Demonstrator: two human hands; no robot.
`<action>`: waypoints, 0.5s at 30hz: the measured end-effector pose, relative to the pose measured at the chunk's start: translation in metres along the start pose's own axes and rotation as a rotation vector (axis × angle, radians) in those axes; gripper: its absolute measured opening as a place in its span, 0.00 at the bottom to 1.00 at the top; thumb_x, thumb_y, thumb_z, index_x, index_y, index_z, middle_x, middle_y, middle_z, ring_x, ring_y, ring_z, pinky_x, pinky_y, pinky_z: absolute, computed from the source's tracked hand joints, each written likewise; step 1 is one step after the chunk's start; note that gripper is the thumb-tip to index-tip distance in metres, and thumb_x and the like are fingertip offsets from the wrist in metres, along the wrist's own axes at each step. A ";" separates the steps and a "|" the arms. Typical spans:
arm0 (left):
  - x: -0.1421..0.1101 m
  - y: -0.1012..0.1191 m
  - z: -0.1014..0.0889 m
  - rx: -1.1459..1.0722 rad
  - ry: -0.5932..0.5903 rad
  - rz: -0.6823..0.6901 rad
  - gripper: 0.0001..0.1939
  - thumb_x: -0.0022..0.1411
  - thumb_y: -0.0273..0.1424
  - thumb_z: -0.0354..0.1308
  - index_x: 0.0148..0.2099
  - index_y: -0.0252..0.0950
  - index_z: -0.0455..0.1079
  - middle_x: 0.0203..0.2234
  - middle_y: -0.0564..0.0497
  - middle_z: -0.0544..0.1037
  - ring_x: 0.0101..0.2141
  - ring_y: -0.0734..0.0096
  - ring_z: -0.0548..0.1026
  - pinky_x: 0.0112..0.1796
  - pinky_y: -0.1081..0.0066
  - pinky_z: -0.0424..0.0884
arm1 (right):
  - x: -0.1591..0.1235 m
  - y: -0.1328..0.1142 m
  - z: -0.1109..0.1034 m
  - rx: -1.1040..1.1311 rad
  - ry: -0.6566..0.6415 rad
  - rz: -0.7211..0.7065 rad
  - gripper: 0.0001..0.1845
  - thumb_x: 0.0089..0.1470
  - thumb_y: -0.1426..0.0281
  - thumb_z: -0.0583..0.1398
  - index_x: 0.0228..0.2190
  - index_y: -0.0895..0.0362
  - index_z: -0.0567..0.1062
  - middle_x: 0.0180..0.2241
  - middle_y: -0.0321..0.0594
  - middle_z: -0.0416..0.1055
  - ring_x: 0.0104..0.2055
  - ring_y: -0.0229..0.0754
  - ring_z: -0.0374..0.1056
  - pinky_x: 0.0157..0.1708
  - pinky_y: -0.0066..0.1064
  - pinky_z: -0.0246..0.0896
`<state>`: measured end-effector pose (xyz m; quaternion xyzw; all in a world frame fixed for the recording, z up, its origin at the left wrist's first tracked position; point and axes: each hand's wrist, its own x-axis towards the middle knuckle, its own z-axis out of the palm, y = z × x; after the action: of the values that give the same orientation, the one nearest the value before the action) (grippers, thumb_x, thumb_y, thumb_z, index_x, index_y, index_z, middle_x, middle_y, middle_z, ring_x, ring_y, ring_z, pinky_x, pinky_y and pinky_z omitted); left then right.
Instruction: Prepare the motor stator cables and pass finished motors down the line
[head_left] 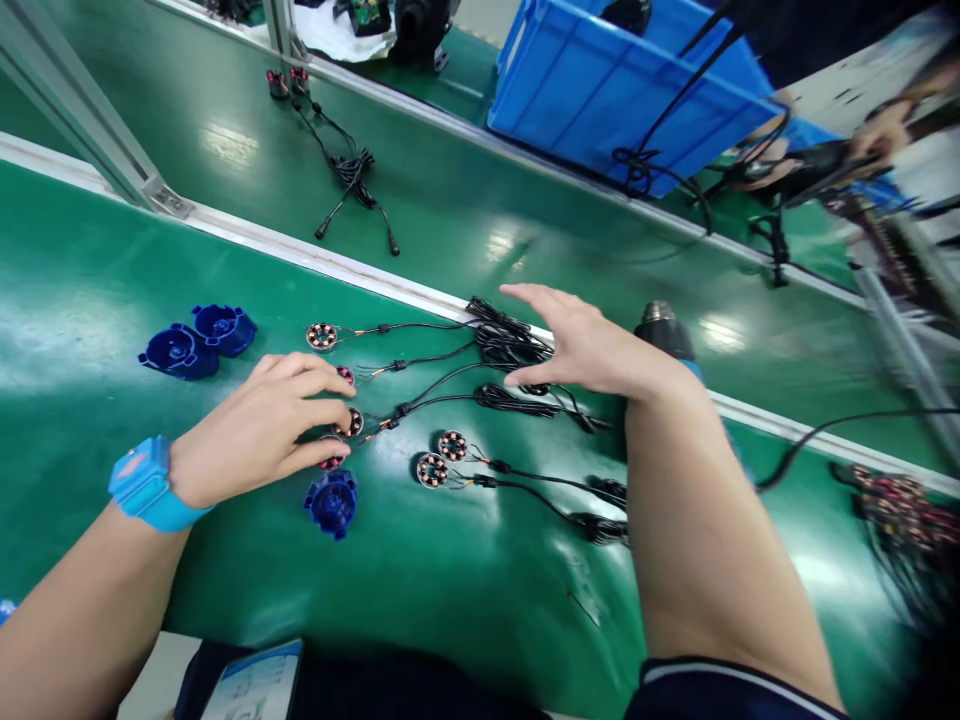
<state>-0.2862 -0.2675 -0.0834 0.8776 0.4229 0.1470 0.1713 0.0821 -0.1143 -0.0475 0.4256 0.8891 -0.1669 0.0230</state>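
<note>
My left hand (pixel 262 425), with a blue wristband, reaches over several round copper-wound motor stators; its fingers are spread and partly cover them. One stator (pixel 352 423) shows at the index fingertip, another (pixel 333 460) by the thumb. Whether the fingers press on them I cannot tell. Farther back lies an uncovered stator (pixel 322 337). Black leads run from these stators to coiled cable bundles (pixel 510 335). Above the bundles, my right hand (pixel 574 340) is open, thumb and fingers apart, with nothing held. Two more stators (pixel 432 470) with cables lie nearer me.
Blue plastic housings (pixel 178 350) sit at left; another housing (pixel 332 503) lies nearer. A heat-gun-like tool (pixel 664 330) is behind my right forearm. Beyond the white ledge are more cabled stators (pixel 352 170), a blue crate (pixel 585 100) and another person's hand (pixel 881 135). Stators pile up at right (pixel 904 510).
</note>
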 end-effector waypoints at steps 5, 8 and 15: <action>-0.007 -0.002 0.000 0.051 -0.014 0.004 0.14 0.68 0.49 0.58 0.45 0.46 0.71 0.47 0.55 0.77 0.56 0.53 0.66 0.49 0.56 0.58 | -0.009 0.029 0.019 0.144 -0.112 0.051 0.60 0.44 0.49 0.69 0.70 0.54 0.51 0.69 0.49 0.53 0.69 0.61 0.53 0.68 0.56 0.51; -0.009 -0.007 -0.001 0.102 0.016 -0.035 0.14 0.69 0.49 0.57 0.44 0.44 0.70 0.45 0.53 0.77 0.53 0.52 0.68 0.46 0.56 0.58 | -0.015 0.024 0.024 0.171 -0.056 0.046 0.54 0.48 0.48 0.67 0.68 0.53 0.54 0.65 0.49 0.59 0.66 0.60 0.58 0.66 0.56 0.55; -0.009 -0.009 -0.003 0.152 0.044 -0.103 0.11 0.70 0.44 0.56 0.45 0.42 0.70 0.50 0.47 0.72 0.52 0.50 0.69 0.46 0.53 0.62 | -0.027 0.023 0.032 0.138 -0.079 0.019 0.63 0.44 0.48 0.70 0.71 0.49 0.45 0.64 0.50 0.59 0.66 0.63 0.56 0.65 0.59 0.55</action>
<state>-0.2992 -0.2692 -0.0858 0.8619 0.4808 0.1247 0.1021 0.1133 -0.1312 -0.0790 0.4279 0.8697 -0.2442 0.0302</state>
